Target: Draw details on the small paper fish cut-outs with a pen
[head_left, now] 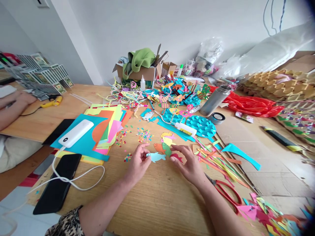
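My left hand (139, 160) pinches a light blue paper fish (157, 157) by its head end, just above the wooden table. My right hand (186, 160) is to the right, its thumb and fingers apart and nothing held between them. By its fingertips lie a green paper fish (167, 149) and a dark red paper fish (177, 158), the red one partly covered by the hand. An orange paper fish (159, 147) and a yellow paper fish (169, 140) lie just beyond. Small piles of confetti dots (144, 134) are scattered past my left hand.
Left are coloured paper sheets (83, 137), a power bank (76, 132) and a phone (57, 183). Right are red-handled scissors (227, 193), paper strips (221, 160) and a steel flask (215, 100). A glue bottle (185, 128) lies ahead. Another person's hand (24, 98) rests far left.
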Motion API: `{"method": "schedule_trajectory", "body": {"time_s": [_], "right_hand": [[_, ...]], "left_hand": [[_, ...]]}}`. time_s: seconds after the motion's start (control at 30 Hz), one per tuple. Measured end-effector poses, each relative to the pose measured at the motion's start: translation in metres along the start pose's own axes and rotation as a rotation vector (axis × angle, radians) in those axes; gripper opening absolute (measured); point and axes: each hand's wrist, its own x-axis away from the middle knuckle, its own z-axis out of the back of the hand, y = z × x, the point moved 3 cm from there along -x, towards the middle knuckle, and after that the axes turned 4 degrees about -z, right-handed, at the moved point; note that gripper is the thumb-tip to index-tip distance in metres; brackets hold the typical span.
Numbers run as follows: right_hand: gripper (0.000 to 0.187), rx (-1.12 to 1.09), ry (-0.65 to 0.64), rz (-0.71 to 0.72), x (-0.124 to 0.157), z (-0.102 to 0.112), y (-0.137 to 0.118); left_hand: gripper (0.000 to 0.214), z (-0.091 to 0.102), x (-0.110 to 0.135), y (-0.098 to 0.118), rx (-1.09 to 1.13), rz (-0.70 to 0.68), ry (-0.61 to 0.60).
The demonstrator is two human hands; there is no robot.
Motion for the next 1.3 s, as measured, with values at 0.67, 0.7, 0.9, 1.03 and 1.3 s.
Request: {"method": "schedule_trajectory", "body": {"time_s": [0.67,0.7,0.9,1.03,1.3], "right_hand": [[0.015,0.096,-0.221,0.123,0.004,-0.011,-0.025],[0.015,0.114,-0.202,0.156,0.004,-0.009,-0.026],[0.015,0.171,-0.341,0.267,0.007,-0.012,-0.027],[0.019,0.247,-0.358,0.269,0.010,-0.021,-0.028],[0.017,0.322,-0.336,0.291,0.011,-0.026,-0.034]], "left_hand": [[0.033,0.019,-0.004,0.004,-0.286,-0.174,0.137],[0.032,0.019,-0.003,0.004,-0.303,-0.191,0.143],[0.029,0.022,-0.003,0.011,-0.371,-0.300,0.200],[0.027,0.026,-0.004,0.016,-0.390,-0.357,0.256],[0.026,0.034,-0.007,0.020,-0.428,-0.430,0.349]]}}
